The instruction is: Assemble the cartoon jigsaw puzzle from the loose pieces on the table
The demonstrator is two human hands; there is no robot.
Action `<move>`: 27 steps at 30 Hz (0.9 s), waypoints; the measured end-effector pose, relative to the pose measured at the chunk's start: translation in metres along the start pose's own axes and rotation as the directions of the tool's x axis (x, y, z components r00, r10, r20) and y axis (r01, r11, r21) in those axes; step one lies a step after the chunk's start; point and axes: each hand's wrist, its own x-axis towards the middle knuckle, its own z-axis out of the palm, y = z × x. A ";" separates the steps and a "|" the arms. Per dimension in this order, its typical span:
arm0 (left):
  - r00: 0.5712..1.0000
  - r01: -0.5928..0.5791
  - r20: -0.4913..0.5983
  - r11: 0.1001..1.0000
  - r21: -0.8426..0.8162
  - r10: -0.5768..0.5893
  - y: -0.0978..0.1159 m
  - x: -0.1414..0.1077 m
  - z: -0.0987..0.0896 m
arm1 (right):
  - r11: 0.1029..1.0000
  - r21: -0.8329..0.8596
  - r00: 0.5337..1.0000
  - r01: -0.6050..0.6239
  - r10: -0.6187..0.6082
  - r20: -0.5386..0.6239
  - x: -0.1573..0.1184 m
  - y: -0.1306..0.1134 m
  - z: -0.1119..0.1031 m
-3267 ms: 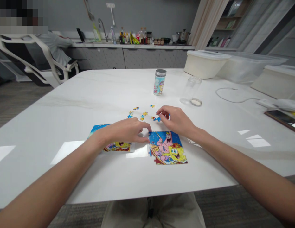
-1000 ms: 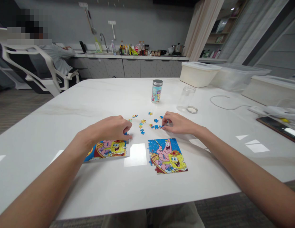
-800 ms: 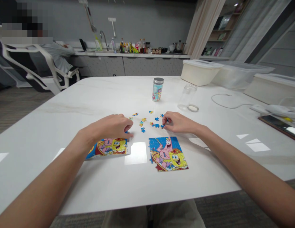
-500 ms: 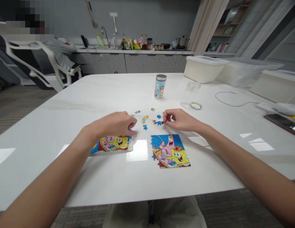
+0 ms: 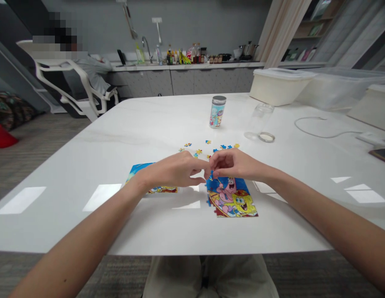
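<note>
A partly assembled cartoon puzzle lies on the white table. At its top left corner my right hand pinches a small blue puzzle piece. My left hand reaches to the same spot, its index fingertip meeting my right fingers, thumb apart below; nothing shows in its grip. Beneath my left wrist lies a cartoon picture card, partly hidden. Several loose pieces are scattered beyond my hands, some partly covered by them.
A cartoon tin stands farther back, with a clear jar and round lid to its right. Storage boxes, a white cable and a phone are at right. A person sits at the far left.
My left hand has moved right, off the card, to the puzzle's corner. My right hand has brought a blue piece from the loose pieces toward the puzzle. The view has shifted left.
</note>
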 end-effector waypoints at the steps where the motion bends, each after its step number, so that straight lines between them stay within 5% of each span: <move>1: 1.000 -0.013 -0.013 1.000 -0.001 0.013 0.001 0.000 0.001 | 1.000 0.011 1.000 0.002 -0.002 -0.001 0.000 0.000 0.000; 10: 0.989 -0.075 -0.126 0.997 0.012 0.076 0.002 0.001 0.005 | 0.997 0.076 1.000 -0.017 0.018 -0.005 0.001 0.000 -0.001; 20: 0.994 -0.055 -0.090 0.999 -0.001 0.054 0.007 -0.001 0.002 | 0.996 0.069 0.997 0.049 -0.053 0.055 0.001 0.004 -0.001; 27: 0.974 -0.065 0.210 0.994 -0.088 0.082 0.030 0.001 0.006 | 0.924 -0.324 0.943 0.201 -0.093 0.319 -0.005 -0.005 -0.003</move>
